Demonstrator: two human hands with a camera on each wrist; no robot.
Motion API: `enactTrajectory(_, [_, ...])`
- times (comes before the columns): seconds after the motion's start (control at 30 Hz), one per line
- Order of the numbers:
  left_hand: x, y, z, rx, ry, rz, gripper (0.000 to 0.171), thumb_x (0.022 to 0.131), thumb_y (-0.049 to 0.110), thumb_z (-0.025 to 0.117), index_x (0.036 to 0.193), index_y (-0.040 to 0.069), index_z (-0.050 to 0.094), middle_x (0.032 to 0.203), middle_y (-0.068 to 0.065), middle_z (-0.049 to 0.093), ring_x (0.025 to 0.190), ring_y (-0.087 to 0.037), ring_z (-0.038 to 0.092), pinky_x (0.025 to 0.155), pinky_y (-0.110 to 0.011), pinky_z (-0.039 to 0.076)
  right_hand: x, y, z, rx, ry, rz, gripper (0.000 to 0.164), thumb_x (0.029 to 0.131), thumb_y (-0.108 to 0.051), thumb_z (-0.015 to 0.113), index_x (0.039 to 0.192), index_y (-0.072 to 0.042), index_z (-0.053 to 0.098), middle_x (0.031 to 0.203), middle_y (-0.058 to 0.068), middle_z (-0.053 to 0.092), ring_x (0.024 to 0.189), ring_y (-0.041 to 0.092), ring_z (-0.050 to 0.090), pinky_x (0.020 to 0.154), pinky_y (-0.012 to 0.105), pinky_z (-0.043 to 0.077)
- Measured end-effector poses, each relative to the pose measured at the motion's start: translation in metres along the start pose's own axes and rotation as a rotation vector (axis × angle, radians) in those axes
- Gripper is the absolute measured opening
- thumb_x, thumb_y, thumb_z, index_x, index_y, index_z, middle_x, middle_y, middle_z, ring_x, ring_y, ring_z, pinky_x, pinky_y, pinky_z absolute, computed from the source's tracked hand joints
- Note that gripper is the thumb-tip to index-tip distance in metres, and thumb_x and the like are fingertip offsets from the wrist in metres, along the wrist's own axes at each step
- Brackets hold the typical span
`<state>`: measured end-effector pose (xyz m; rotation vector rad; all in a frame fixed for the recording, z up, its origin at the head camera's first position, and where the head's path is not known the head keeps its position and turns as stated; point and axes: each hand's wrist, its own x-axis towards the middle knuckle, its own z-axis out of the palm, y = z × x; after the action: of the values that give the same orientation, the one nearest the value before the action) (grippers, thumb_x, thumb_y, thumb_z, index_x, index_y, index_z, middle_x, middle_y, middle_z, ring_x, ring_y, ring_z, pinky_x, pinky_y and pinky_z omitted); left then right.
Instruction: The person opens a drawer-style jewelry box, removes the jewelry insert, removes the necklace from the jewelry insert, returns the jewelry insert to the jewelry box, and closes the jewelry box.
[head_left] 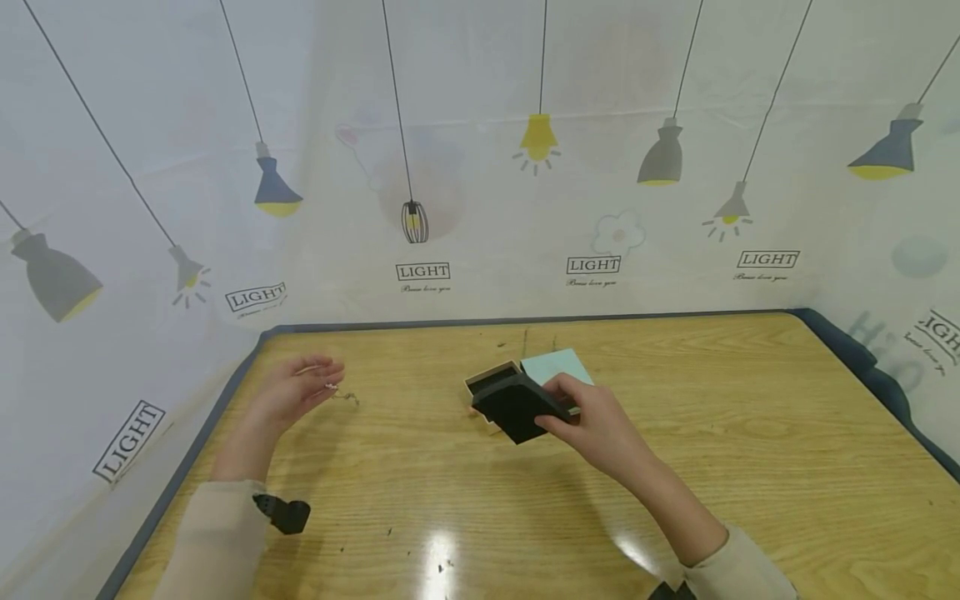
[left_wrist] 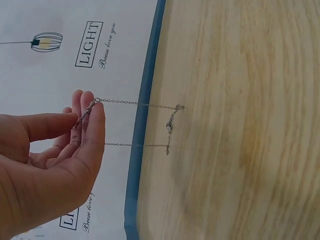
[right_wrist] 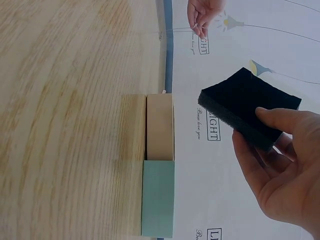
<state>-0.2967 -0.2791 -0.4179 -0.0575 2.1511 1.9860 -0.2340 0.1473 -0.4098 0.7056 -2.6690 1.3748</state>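
At the left side of the table, my left hand (head_left: 296,392) is raised and pinches a thin silver jewellery chain (left_wrist: 169,126) between thumb and fingers. The chain hangs in a loop below the fingertips, with small ornaments at its low end. My right hand (head_left: 600,429) grips a square black foam pad (right_wrist: 250,105) by one edge, thumb on one face and fingers behind. That pad is tilted in front of a tan box (right_wrist: 160,127), partly hiding it in the head view. Touching the box is a mint-green box part (head_left: 557,365), maybe its lid.
The wood-grain table (head_left: 420,475) has a dark blue edge strip (head_left: 420,323) along its back and sides. Behind it hangs a pale sheet (head_left: 480,183) printed with lamps. Small dark marks dot the tabletop.
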Motion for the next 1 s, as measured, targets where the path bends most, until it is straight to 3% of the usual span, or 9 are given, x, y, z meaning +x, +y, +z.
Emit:
enactTrajectory(0.07, [0.000,-0.002,0.000,0.017,-0.002,-0.002,0.048,0.102,-0.002,0.046,0.144,-0.015,0.026,0.109,0.009,0.063,0.095,0.005,0.064,0.087,-0.015,0.054,0.000,0.000,0.000,-0.001,0.000,0.000,0.019,0.089,-0.008,0.074,0.105,-0.007,0.064,0.099,0.008,0.071,0.090,0.019,0.070,0.070,0.022,0.060])
enactTrajectory(0.27, [0.001,-0.009,-0.001,0.118,0.003,-0.033,0.044,0.100,-0.005,0.047,0.139,-0.017,0.031,0.105,0.008,0.065,0.091,0.004,0.064,0.085,-0.017,0.055,0.000,0.000,0.000,-0.003,-0.002,0.006,0.019,0.089,-0.008,0.074,0.105,-0.007,0.064,0.099,0.008,0.071,0.090,0.019,0.070,0.071,0.023,0.061])
enactTrajectory(0.5, [0.000,-0.011,0.002,0.295,0.027,-0.075,0.041,0.096,-0.010,0.050,0.133,-0.022,0.038,0.123,-0.026,0.064,0.085,0.001,0.063,0.080,-0.020,0.057,0.000,0.000,0.000,0.006,-0.001,0.008,0.020,0.088,-0.007,0.075,0.104,-0.006,0.064,0.098,0.008,0.071,0.089,0.019,0.070,0.071,0.023,0.061])
enactTrajectory(0.67, [0.000,-0.013,0.005,0.387,0.049,-0.119,0.038,0.096,-0.011,0.049,0.131,-0.021,0.042,0.126,-0.035,0.057,0.086,-0.005,0.063,0.078,-0.023,0.058,0.000,0.000,0.000,-0.005,0.000,0.007,0.020,0.088,-0.007,0.075,0.104,-0.007,0.064,0.098,0.008,0.071,0.088,0.018,0.070,0.071,0.023,0.061])
enactTrajectory(0.8, [0.001,-0.018,0.004,0.449,0.077,-0.157,0.036,0.097,-0.008,0.051,0.131,-0.018,0.046,0.129,-0.034,0.057,0.090,-0.010,0.065,0.076,-0.025,0.058,0.000,0.001,0.000,-0.014,-0.001,0.008,0.020,0.088,-0.008,0.075,0.105,-0.007,0.064,0.098,0.007,0.072,0.088,0.017,0.070,0.071,0.023,0.061])
enactTrajectory(1.0, [0.001,-0.021,0.002,0.494,0.091,-0.185,0.029,0.096,-0.009,0.052,0.125,-0.015,0.051,0.116,-0.027,0.062,0.091,-0.015,0.064,0.075,-0.026,0.058,0.000,0.001,0.000,-0.018,-0.001,0.014,0.019,0.088,-0.009,0.075,0.104,-0.008,0.064,0.097,0.007,0.071,0.088,0.017,0.070,0.071,0.023,0.061])
